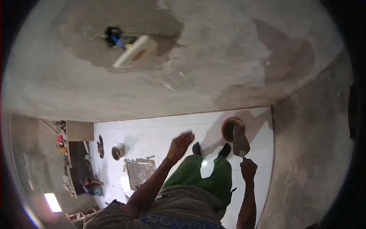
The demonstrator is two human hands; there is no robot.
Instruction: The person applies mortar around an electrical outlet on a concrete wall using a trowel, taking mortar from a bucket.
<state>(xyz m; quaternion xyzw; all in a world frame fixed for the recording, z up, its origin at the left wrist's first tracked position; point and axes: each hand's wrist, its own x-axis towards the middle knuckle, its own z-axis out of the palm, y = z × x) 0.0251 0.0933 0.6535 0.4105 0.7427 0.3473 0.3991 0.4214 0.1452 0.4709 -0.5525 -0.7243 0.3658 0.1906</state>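
Observation:
My right hand (248, 170) is closed round the handle of a pointed masonry trowel (241, 143). In the picture the trowel's blade overlaps the edge of a round, reddish-brown bowl (225, 133), which stands on the floor by the wall. I cannot tell whether blade and bowl touch. My left hand (180, 146) is raised in front of my body, apart from the wall. Motion smears its fingers. Set in the wall (213, 68) is a pale, tilted box-like piece (131, 52), with a black coil (113, 35) and a blue strand beside it. Darker, damp-looking plaster surrounds them.
White tiles (171, 124) cover the floor. To the left lie a small bucket (116, 153), a grey mortar-smeared sheet (141, 173) and a dark object (100, 146). Farther left, a person (90, 187) is near cluttered shelving (65, 160). A side wall (305, 126) rises at the right.

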